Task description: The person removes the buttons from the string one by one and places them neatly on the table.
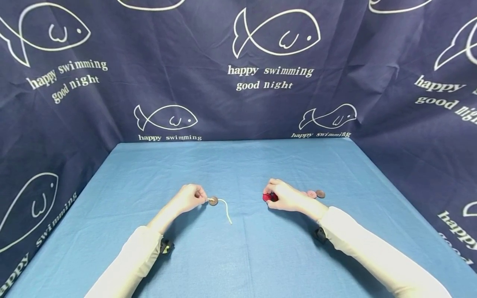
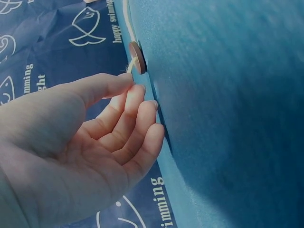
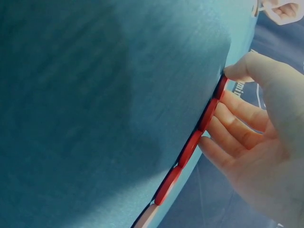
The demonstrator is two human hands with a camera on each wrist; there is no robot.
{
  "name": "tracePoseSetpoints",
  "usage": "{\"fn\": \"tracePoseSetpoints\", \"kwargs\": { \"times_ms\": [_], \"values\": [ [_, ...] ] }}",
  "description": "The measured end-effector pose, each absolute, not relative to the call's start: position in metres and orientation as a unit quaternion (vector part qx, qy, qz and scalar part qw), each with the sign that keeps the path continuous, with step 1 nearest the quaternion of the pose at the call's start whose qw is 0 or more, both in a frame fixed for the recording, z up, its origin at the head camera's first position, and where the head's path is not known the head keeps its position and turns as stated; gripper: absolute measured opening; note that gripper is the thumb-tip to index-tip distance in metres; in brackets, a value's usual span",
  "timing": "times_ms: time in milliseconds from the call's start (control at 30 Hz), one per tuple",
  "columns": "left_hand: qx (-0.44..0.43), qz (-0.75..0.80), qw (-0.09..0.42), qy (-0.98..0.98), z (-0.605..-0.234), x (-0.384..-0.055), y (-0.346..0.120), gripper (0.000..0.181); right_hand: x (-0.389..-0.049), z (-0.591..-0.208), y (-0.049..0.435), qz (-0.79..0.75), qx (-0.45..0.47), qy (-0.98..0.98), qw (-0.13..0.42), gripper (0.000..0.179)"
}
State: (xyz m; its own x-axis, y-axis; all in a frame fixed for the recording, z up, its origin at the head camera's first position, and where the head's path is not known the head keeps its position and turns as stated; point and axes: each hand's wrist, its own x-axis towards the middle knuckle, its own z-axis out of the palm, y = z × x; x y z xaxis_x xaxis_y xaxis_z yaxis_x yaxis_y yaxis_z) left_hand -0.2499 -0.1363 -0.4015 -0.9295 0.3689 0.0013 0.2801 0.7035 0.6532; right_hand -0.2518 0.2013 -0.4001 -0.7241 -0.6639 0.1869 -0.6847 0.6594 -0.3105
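Observation:
The left hand [image 1: 190, 198] pinches a cream string [image 1: 227, 211] between thumb and forefinger. A brown button [image 1: 213, 201] is threaded on it, just beyond the fingertips, and the string's free end trails over the cloth to the right. In the left wrist view this brown button [image 2: 137, 58] stands edge-on near the thumb tip. The right hand [image 1: 285, 196] has its thumb and forefinger at opposite edges of a red button [image 3: 222, 85], the end one of a row. Its other fingers lie beside more red buttons [image 3: 191, 148], partly hidden in the head view.
A pink button [image 1: 311, 194] and another brown button [image 1: 320, 193] lie at the row's right end, behind the right wrist. Blue cloth [image 1: 238, 256] covers the table. A dark curtain [image 1: 208, 82] with fish drawings stands at the back and sides.

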Motion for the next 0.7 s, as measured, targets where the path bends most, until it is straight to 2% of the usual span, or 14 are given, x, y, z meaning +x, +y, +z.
{"fn": "tracePoseSetpoints", "kwargs": {
  "times_ms": [400, 700],
  "values": [
    [0.174, 0.346, 0.067, 0.92, -0.4011, -0.2506, -0.1366, 0.007, -0.2515, -0.3962, 0.2009, 0.188, 0.371, -0.909, 0.019, 0.021],
    [0.172, 0.347, 0.064, 0.92, -0.4023, -0.2513, -0.137, 0.007, -0.2551, -0.394, 0.2021, 0.198, 0.363, -0.91, -0.023, 0.032]
  ]
}}
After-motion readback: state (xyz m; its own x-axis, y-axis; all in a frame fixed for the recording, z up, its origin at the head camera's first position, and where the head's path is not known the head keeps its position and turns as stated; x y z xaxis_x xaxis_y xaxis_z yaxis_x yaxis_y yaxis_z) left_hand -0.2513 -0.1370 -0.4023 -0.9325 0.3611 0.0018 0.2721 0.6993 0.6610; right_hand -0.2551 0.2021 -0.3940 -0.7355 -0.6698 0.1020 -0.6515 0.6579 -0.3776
